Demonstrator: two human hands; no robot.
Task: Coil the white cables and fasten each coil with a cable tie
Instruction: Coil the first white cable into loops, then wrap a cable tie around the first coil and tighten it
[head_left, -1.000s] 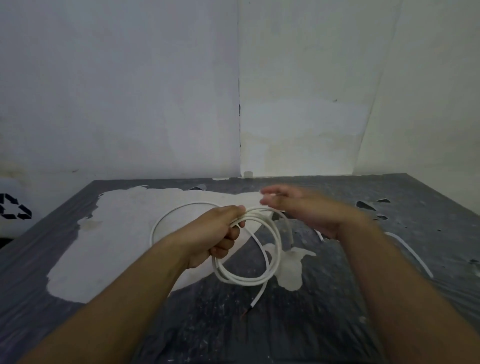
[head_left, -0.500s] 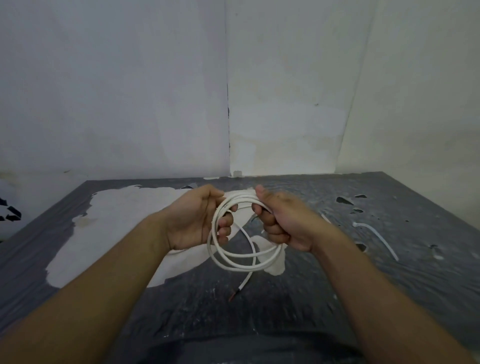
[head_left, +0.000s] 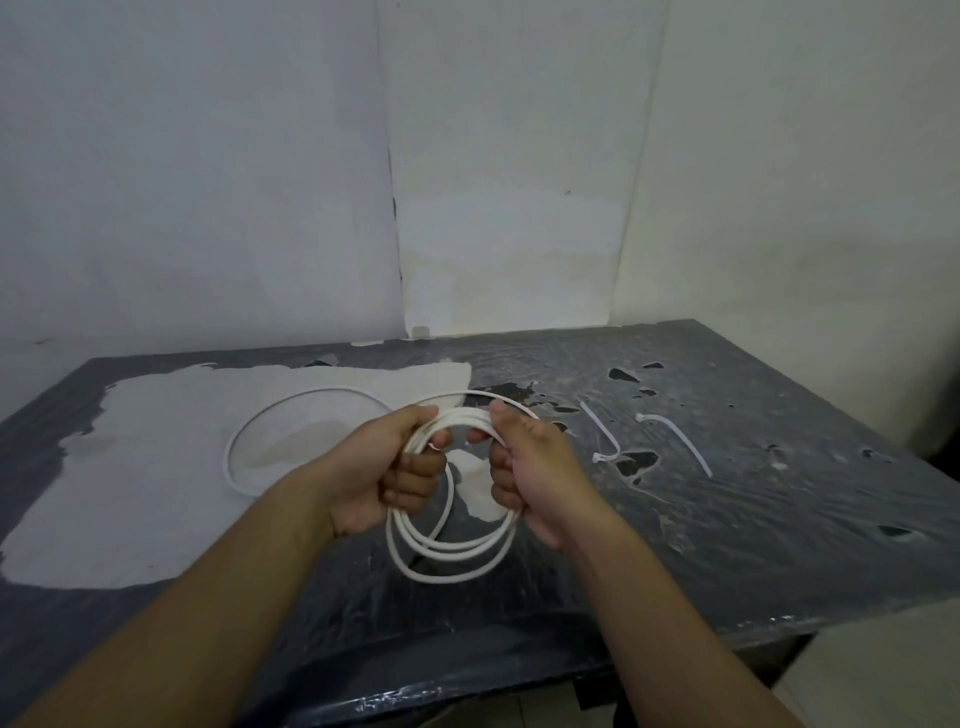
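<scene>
Above the middle of the dark table (head_left: 753, 519), both hands hold a coiled white cable (head_left: 452, 551) clear of the surface. The left hand (head_left: 384, 478) grips the upper left part of the coil, fingers curled round the bundled turns. The right hand (head_left: 535, 473) grips the upper right part, thumb on top of the strands and fingers wrapped beneath. Several turns of the coil hang below and between the two hands. A second white cable (head_left: 291, 415) lies on the table in a single open loop, behind and to the left of the left hand, on a pale worn patch (head_left: 130, 467). Two white cable ties (head_left: 602, 436) (head_left: 675, 441) lie loose on the table to the right of the right hand, near each other but apart.
</scene>
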